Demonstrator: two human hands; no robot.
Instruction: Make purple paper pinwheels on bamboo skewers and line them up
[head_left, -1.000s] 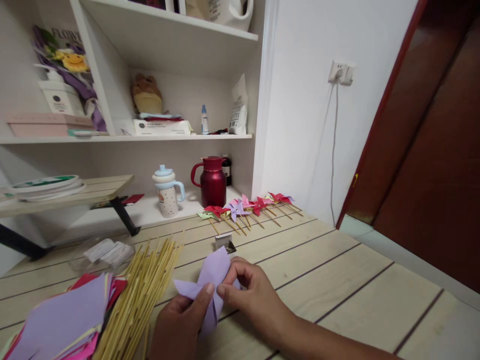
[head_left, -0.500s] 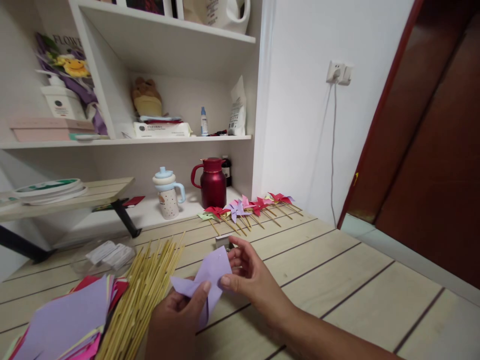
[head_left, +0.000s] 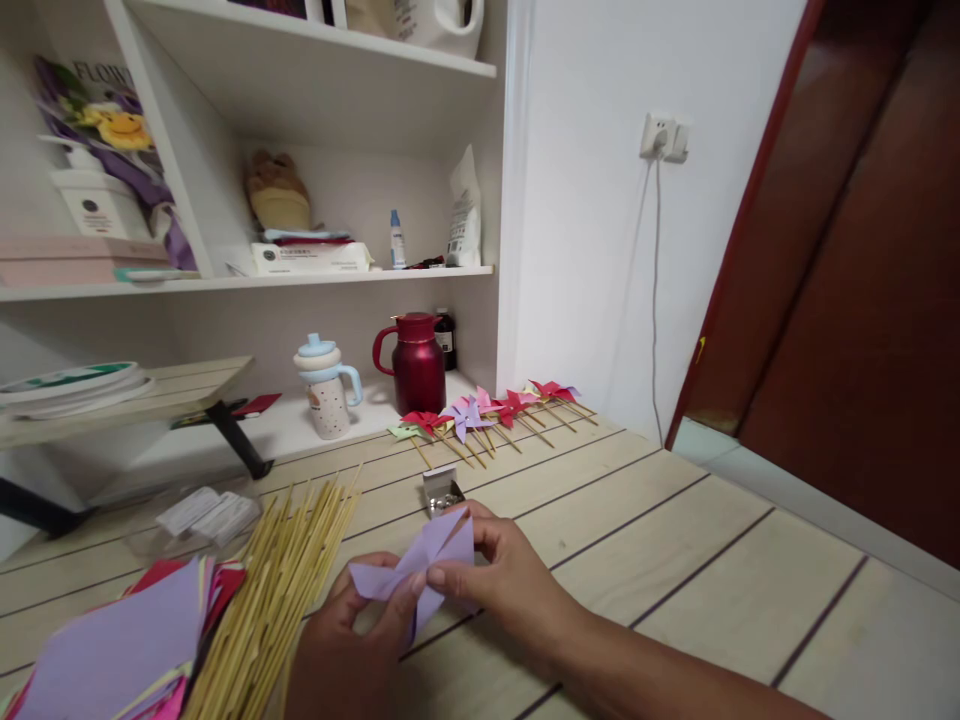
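Observation:
A lilac paper square (head_left: 420,562), partly folded into a pinwheel shape, is held above the wooden table between both hands. My left hand (head_left: 352,650) pinches its centre from below with thumb and fingers. My right hand (head_left: 499,570) pinches the centre from the right and bends one corner inward. A bundle of thin bamboo sticks (head_left: 277,590) lies just left of my hands. A small open metal tin of pins (head_left: 442,493) sits right behind the paper.
A stack of coloured paper squares (head_left: 112,650) lies at the lower left. Several finished pinwheels (head_left: 487,412) lie at the table's far edge. Behind them stand a red flask (head_left: 414,362) and a spotted cup (head_left: 326,385). A clear plastic box (head_left: 199,515) sits at left.
My right hand has moved from the paper's upper flap to the centre, bringing a corner inward. The view has shifted slightly to the right and down.

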